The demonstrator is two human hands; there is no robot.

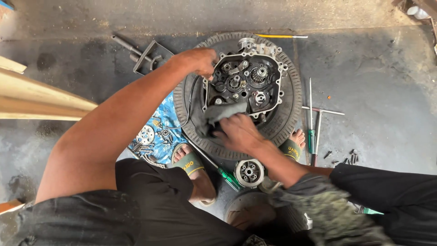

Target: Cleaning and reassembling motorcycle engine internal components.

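Squatting on the concrete floor [373, 68] in green sandals, this person has an opened-up engine case [243, 84] lying flat on an old tyre [291, 91]. Nearest to them sits a round clutch hub [249, 172] with a green-handled screwdriver [227, 176] just beside it. Right hand [239, 134] is bunched around a dark rag [214, 119], fingers curled shut on it, pressing it against the near edge of the case. Off to the left, small gears and springs lie on a blue patterned cloth [161, 130]. Left hand [200, 61] grips the far left rim of the case, fingers wrapped over the edge. A T-handle wrench [318, 114] lies right of the tyre, and a thin yellow-handled tool [280, 36] lies beyond it.
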